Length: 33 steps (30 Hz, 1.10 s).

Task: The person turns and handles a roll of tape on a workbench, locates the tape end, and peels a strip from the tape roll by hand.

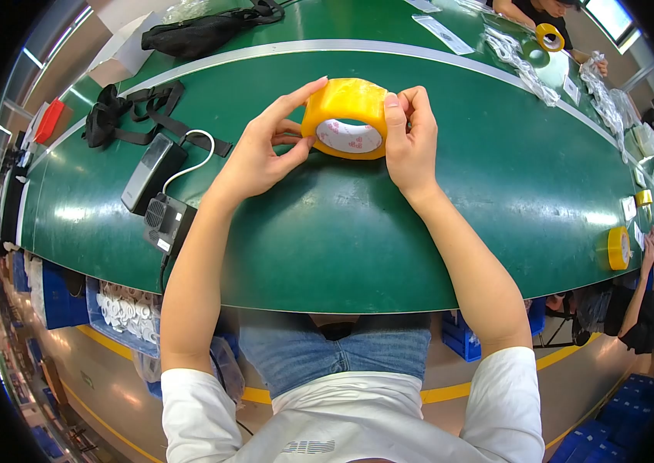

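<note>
Between my two hands, a wide roll of yellow packing tape is held above the green table. Its white cardboard core with red print faces partly toward me. My left hand grips the roll's left side, thumb at the lower edge and index finger along the top. On the right side, my right hand pinches at the tape's edge with thumb and curled fingers. Whether a loose tape end sits in that pinch I cannot make out.
Left of my arms lie a black device with a white cable, a second black box and black straps. A black bag is farther back. Another tape roll stands at the right edge. Co-workers sit far right, among plastic bags.
</note>
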Tool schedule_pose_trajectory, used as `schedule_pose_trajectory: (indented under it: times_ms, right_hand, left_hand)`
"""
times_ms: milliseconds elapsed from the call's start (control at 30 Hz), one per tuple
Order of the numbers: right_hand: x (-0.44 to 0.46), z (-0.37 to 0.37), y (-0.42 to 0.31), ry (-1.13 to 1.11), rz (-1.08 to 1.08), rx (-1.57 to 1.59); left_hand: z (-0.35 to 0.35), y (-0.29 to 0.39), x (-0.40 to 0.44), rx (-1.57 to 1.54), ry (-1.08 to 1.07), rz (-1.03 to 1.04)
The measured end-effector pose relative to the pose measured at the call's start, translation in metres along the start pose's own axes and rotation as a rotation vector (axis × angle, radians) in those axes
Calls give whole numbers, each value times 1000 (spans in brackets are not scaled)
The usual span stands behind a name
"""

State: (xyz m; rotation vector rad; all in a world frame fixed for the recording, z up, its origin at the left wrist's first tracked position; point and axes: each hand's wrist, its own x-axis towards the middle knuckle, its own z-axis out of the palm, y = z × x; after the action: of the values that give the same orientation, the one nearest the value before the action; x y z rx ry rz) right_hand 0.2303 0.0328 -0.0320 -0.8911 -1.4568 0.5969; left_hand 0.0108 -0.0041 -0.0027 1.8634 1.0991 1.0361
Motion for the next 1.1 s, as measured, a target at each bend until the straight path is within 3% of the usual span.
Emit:
schedule_pose_trajectory:
  times_ms: [133,333,1100]
  right_hand:
    - [2,2,4,-18,30,90]
    - [-1,1,-1,-37,9,13]
    - [-1,1,-1,-28,15,8]
  left_hand:
    - [4,-2,0,-22,35,-71]
    - [-3,-4,-2,31,-48,3]
    - [-2,-5,-1,13,-69,-34]
